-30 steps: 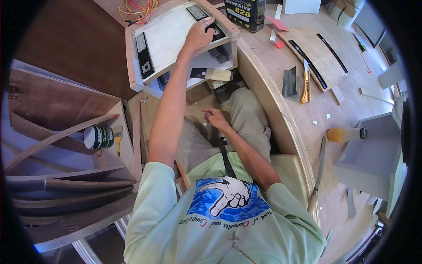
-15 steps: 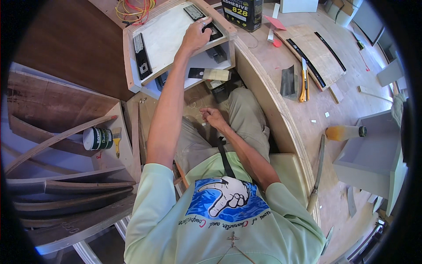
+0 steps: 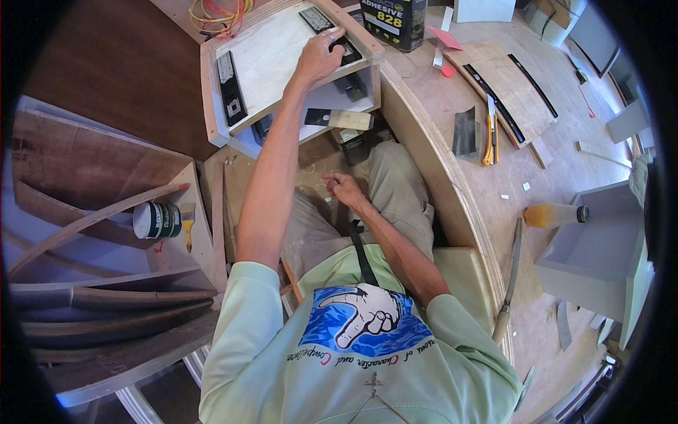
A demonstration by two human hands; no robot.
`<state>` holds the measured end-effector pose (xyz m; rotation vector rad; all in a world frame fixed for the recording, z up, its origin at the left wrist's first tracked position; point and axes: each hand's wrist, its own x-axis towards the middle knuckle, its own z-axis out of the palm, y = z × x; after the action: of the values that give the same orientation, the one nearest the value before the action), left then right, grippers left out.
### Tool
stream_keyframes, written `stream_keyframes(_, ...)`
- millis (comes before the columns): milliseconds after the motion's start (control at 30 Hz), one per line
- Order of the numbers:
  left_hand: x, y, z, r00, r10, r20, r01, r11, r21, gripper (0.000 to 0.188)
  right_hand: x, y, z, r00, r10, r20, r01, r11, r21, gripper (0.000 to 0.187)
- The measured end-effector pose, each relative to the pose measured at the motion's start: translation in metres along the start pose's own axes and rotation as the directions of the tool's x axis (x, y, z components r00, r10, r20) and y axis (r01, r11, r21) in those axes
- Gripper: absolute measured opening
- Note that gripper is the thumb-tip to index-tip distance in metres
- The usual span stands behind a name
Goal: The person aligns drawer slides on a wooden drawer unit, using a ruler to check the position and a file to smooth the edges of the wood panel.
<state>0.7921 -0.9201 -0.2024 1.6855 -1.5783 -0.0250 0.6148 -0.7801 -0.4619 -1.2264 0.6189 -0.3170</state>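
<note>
My left hand (image 3: pixel 320 58) reaches to the far right part of a white panel in a wooden frame (image 3: pixel 272 53). Its thumb and fingers close over a black strip with silvery inserts (image 3: pixel 345 51), partly hidden by the hand. A similar black strip (image 3: pixel 230 88) lies along the panel's left side. Above my lap, my right hand (image 3: pixel 344 189) holds nothing, its fingers loosely spread. Just beyond it, a flat tool with a dark end and pale part (image 3: pixel 340 119) lies across a dark container below the frame.
A curved plywood edge (image 3: pixel 441 148) runs along my right side. Beyond it are a black adhesive can (image 3: pixel 394 25), utility knives (image 3: pixel 490 134), a board with black strips (image 3: pixel 505 92), a bottle (image 3: pixel 554 215) and a long file (image 3: pixel 512 268). At left stand a jar (image 3: pixel 157 220) and brush (image 3: pixel 187 226).
The view has shifted slightly. My left hand stays on the black strip, and my right hand keeps its place above my lap.
</note>
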Motion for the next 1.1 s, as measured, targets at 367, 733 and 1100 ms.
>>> stream_keyframes(367,0.001,-0.001,0.002,1.0,0.014,0.015,-0.015,0.998,0.064,0.051,0.004,0.005,-0.002,0.999,-0.031,0.025,0.031,0.999,0.03,0.03)
stream_keyframes(733,0.0,-0.005,-0.001,0.999,-0.009,0.045,0.006,0.998,0.068,0.05,0.0,0.001,-0.001,0.999,-0.04,0.013,0.04,0.999,0.003,0.032)
stream_keyframes(1100,0.001,-0.009,0.002,0.998,-0.017,0.059,0.017,1.0,-0.001,0.05,-0.001,-0.004,-0.002,1.0,-0.026,0.01,0.026,0.999,-0.044,0.033)
